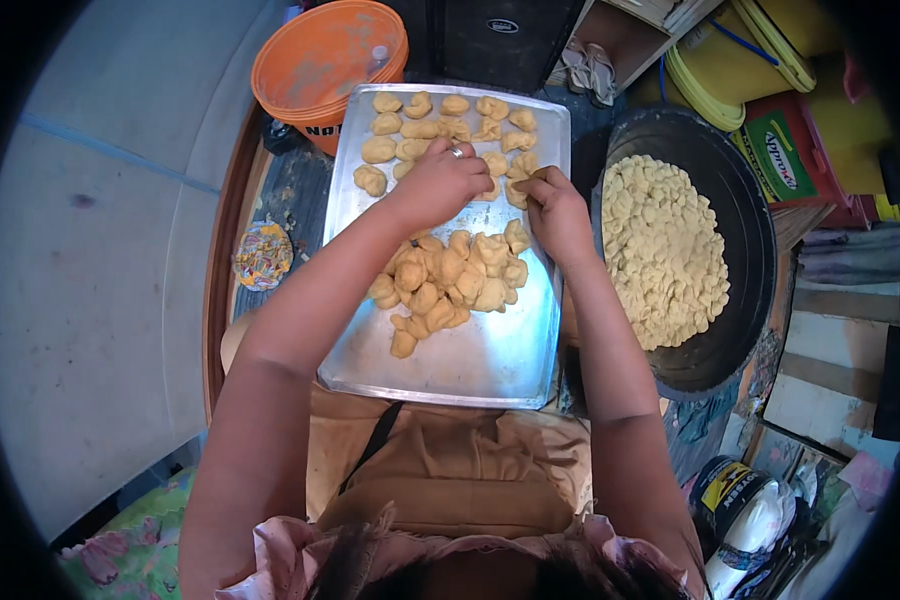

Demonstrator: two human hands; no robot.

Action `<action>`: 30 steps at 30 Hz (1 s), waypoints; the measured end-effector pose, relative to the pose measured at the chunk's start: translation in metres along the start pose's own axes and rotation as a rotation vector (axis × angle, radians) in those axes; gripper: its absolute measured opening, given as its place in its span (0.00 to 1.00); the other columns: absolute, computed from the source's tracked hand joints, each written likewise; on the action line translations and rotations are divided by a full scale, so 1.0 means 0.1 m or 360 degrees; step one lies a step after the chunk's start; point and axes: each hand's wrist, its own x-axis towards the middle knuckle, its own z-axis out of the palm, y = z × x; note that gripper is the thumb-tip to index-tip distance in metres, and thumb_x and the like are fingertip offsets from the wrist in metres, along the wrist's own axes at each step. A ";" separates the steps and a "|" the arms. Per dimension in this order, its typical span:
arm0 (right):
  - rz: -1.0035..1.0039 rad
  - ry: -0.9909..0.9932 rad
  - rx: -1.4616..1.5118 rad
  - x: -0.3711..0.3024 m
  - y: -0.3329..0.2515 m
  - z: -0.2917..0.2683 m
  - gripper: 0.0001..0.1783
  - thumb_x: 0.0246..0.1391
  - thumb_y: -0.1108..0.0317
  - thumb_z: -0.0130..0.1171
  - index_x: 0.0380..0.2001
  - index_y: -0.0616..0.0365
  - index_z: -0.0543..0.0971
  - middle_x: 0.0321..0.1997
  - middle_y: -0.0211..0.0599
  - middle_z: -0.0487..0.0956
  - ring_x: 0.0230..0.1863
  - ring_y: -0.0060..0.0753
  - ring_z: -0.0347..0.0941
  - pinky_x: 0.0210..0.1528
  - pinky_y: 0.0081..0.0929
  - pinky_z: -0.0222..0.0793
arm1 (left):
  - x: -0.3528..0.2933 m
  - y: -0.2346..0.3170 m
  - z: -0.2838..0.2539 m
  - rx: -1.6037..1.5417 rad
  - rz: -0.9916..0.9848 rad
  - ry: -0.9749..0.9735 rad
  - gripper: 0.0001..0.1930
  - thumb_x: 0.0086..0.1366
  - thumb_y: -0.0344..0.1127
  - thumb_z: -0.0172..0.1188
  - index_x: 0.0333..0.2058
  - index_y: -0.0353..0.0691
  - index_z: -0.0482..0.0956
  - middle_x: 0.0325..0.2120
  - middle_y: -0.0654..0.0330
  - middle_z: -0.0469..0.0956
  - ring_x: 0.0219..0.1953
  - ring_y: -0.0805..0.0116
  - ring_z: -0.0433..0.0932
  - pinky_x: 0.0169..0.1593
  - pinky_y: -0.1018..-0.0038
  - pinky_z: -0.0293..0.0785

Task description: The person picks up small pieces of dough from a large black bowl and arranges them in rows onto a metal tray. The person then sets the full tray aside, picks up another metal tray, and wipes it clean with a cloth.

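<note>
A metal baking tray (440, 375) lies before me, with rows of yellowish dough pieces (378, 150) over its far half. A loose heap of similar dough pieces (440, 285) rests nearer its middle. My left hand (440, 188), wearing a ring, is over the rows with its fingers curled down at a dough piece (489, 190); the fingertips are partly hidden. My right hand (562, 215) is by the tray's right edge, thumb and fingers pinching another dough piece (516, 194) at the end of a row.
A large black basin (748, 290) to the right holds a big mound of dough pieces (665, 250). An orange bucket (315, 60) stands beyond the tray's far left corner. Yellow buckets (715, 80) are at the far right. A round patterned mat (263, 255) lies left of the tray.
</note>
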 end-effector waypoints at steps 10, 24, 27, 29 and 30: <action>0.0203 -0.0111 0.0125 -0.14 -0.18 -0.21 0.18 0.44 0.72 0.59 0.43 0.57 0.77 0.39 0.43 0.76 0.42 0.50 0.74 0.45 0.35 0.71 | -0.35 0.08 -0.33 -0.0067 -0.0183 0.0177 0.12 0.56 0.28 0.57 0.40 0.45 0.79 0.41 0.64 0.77 0.46 0.62 0.72 0.52 0.66 0.61; 0.0275 -0.0402 0.0481 0.08 -0.81 -0.16 0.10 0.40 0.75 0.62 0.31 0.59 0.76 0.33 0.42 0.76 0.36 0.41 0.75 0.39 0.32 0.70 | -1.13 0.23 -0.49 -0.1263 -0.1199 0.0337 0.10 0.57 0.29 0.62 0.39 0.36 0.78 0.34 0.59 0.80 0.39 0.68 0.77 0.45 0.71 0.73; -0.0113 -0.0348 0.0431 0.20 -0.93 0.47 0.07 0.44 0.72 0.62 0.29 0.59 0.76 0.32 0.42 0.75 0.37 0.45 0.74 0.39 0.36 0.70 | -1.13 -0.02 -0.52 -0.0921 -0.1110 0.0449 0.09 0.57 0.28 0.61 0.38 0.36 0.79 0.34 0.56 0.79 0.40 0.61 0.78 0.45 0.70 0.73; -0.0201 -0.0430 0.0201 0.20 -0.95 0.63 0.08 0.44 0.69 0.63 0.29 0.59 0.76 0.33 0.42 0.75 0.38 0.46 0.74 0.40 0.36 0.70 | -1.17 -0.14 -0.46 -0.0618 -0.0911 0.0449 0.09 0.56 0.28 0.61 0.38 0.37 0.79 0.35 0.55 0.79 0.40 0.57 0.78 0.45 0.68 0.73; -0.0278 -0.0513 -0.0033 0.21 -0.94 0.68 0.10 0.45 0.66 0.63 0.29 0.58 0.77 0.34 0.41 0.76 0.39 0.48 0.73 0.41 0.37 0.70 | -1.18 -0.17 -0.40 -0.0480 -0.0834 0.0430 0.09 0.55 0.28 0.62 0.37 0.36 0.79 0.36 0.54 0.78 0.40 0.56 0.77 0.45 0.68 0.73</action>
